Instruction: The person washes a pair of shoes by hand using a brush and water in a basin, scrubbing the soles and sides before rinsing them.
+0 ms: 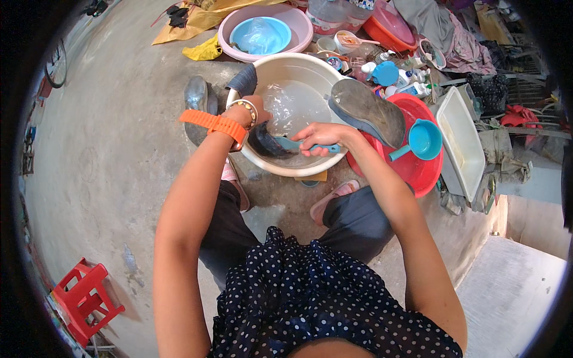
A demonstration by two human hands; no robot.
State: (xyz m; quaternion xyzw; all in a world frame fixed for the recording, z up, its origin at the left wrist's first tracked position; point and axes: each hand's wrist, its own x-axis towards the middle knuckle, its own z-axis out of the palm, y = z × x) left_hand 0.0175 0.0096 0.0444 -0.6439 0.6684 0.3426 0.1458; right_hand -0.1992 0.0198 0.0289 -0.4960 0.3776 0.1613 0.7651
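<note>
A large cream plastic basin (330, 71) with cloudy water stands before my feet. My left hand (259, 109), at its left side, is closed on a dark shoe (268, 144) held low inside the basin; the fingers are partly hidden. My right hand (320, 138) grips the blue handle of a brush (288, 143), whose head is at the shoe, its bristles hidden. A dark blue piece of footwear or fabric (243, 80) hangs over the basin's upper left rim. Another shoe (369, 109) lies sole up across the right rim. Dark footwear (196, 98) stands on the floor to the left.
Right of the basin, a red basin (427, 172) holds a blue dipper (424, 139); beside it leans a white rectangular tub (475, 179). Bottles (418, 89) crowd the upper right. A pink basin (302, 31) with a blue one inside stands beyond. A red stool (83, 297) is lower left.
</note>
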